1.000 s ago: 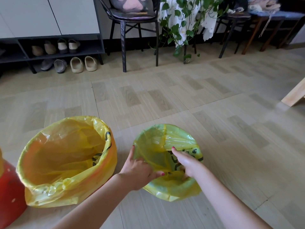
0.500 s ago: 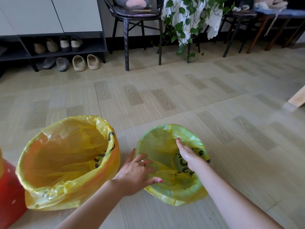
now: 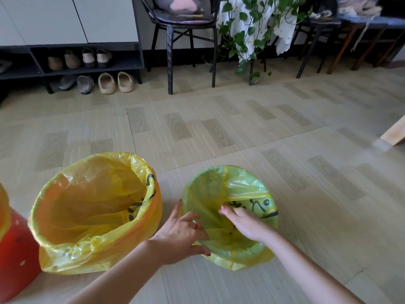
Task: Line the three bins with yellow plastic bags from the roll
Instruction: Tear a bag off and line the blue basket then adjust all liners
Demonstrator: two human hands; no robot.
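Observation:
Three bins stand on the floor. The red bin (image 3: 15,249) is cut off at the far left, with a yellow edge at its top. The orange bin (image 3: 153,207) in the middle wears a yellow bag (image 3: 92,205) folded over its rim. The green bin (image 3: 221,249) on the right holds another yellow bag (image 3: 245,189), printed in black. My left hand (image 3: 178,234) holds the bagged near-left rim, thumb outside and fingers curled inside. My right hand (image 3: 244,222) reaches into the bin, its straight fingers pressing the bag against the inside. No roll is in view.
A shoe rack with several shoes (image 3: 105,82) lines the back left wall. A black chair (image 3: 182,40) and a trailing green plant (image 3: 245,36) stand behind, with stools further right. A wooden leg (image 3: 394,134) enters at the right edge.
My left hand opened over the green bin's rim, then curled onto it again. My right hand moved deeper and leftward inside the bin, pushing the bag down.

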